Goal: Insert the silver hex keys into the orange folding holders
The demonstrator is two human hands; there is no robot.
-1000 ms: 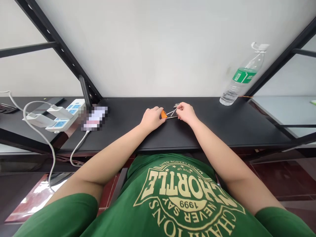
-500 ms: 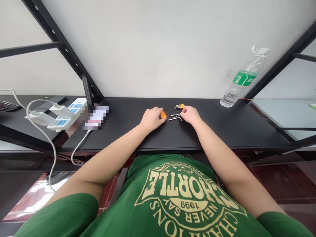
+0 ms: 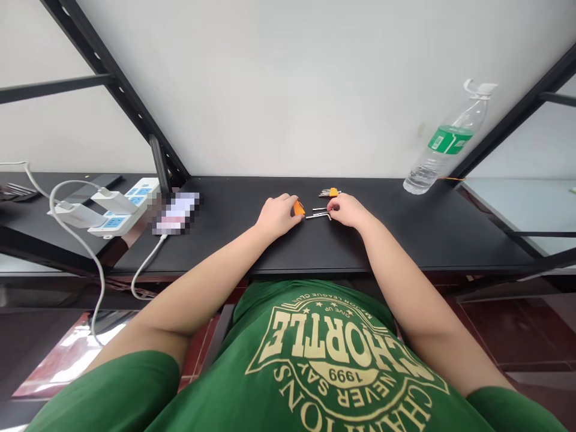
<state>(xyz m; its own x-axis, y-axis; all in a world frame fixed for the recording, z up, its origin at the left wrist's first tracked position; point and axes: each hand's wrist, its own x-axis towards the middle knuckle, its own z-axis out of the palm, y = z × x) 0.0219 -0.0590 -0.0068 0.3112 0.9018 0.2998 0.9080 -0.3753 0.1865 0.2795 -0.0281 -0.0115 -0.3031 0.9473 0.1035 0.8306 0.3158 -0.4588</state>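
Observation:
My left hand (image 3: 278, 217) is closed around a small orange holder (image 3: 299, 207), whose free end shows between thumb and fingers. To its right, a few silver hex keys (image 3: 318, 215) lie on the black tabletop, their long arms pointing toward the holder. Over their bent ends my right hand (image 3: 346, 210) is closed, thumb and fingertips pinching a hex key; the fingers partly cover it. Just beyond that hand lies a second holder, yellow-orange (image 3: 333, 192), with several hex keys in it.
A large water bottle (image 3: 443, 147) with a green label stands at the back right. On the left are a phone (image 3: 177, 213) with a white cable and a power strip (image 3: 119, 213) with plugged-in adapters. Black metal frame bars (image 3: 119, 90) rise at both sides against the wall.
My right hand has shifted slightly at the hex keys, and the loose keys now lie closer together. My left hand keeps its hold on the orange holder, nearly still.

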